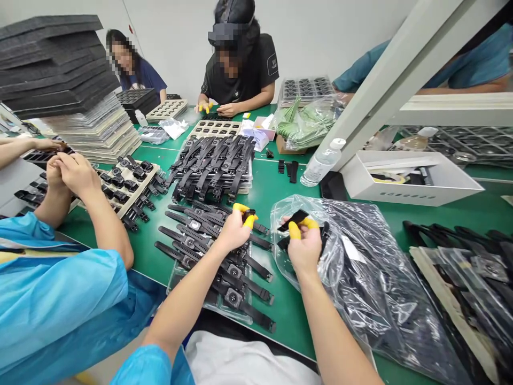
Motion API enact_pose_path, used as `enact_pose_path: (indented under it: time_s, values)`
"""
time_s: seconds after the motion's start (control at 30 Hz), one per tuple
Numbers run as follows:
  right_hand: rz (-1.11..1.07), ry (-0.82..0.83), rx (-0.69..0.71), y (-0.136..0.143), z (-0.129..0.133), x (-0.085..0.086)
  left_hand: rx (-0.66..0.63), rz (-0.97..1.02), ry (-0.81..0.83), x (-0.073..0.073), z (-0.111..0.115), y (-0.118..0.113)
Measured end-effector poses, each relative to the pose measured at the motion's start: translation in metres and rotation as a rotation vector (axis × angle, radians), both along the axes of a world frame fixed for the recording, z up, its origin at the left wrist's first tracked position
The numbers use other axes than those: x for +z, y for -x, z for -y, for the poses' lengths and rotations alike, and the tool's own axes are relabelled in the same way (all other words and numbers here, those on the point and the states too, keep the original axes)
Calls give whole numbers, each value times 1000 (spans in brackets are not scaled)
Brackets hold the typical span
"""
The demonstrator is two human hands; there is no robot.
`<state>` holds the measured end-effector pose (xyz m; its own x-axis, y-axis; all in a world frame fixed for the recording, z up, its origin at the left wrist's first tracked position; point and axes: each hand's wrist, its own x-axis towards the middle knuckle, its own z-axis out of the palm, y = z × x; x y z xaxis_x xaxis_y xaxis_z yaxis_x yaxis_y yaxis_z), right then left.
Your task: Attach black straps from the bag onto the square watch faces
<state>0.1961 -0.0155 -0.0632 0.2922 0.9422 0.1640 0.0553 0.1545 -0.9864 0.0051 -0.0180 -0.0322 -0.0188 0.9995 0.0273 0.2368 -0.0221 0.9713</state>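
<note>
My left hand (239, 227), with yellow finger covers on its fingertips, pinches a small dark watch body (248, 215) above rows of watches. Beneath it, black-strapped watches (233, 271) lie side by side on a clear tray. My right hand (304, 240), also in yellow finger covers, grips a black strap piece (296, 218) over the mouth of a clear plastic bag (368, 262). More black material shows behind and beside the right fingers; its exact shape is partly hidden. The two hands are apart.
Behind the watches stands a stack of trays with strapped watches (216, 166). A water bottle (323, 163), white box (412, 182) and slanted frame post (385, 80) are at right. Another person's hands (74, 174) work at left beside a tray; people sit across the green table (160, 152).
</note>
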Motion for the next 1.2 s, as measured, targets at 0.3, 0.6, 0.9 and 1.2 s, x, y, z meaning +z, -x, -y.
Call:
enact_pose_path:
  time_s: [0.3, 0.6, 0.9, 1.2]
  values:
    - [-581, 298, 400, 14, 22, 30, -117, -224, -86, -10, 7, 0]
    - [-555, 381, 571, 27, 24, 25, -188, -253, -315, -13, 4, 3]
    - [-501, 526, 762, 22, 24, 14, -358, -330, -360, -9, 5, 3]
    - [-475, 479, 711, 23, 22, 27, -381, -346, -383, -5, 4, 6]
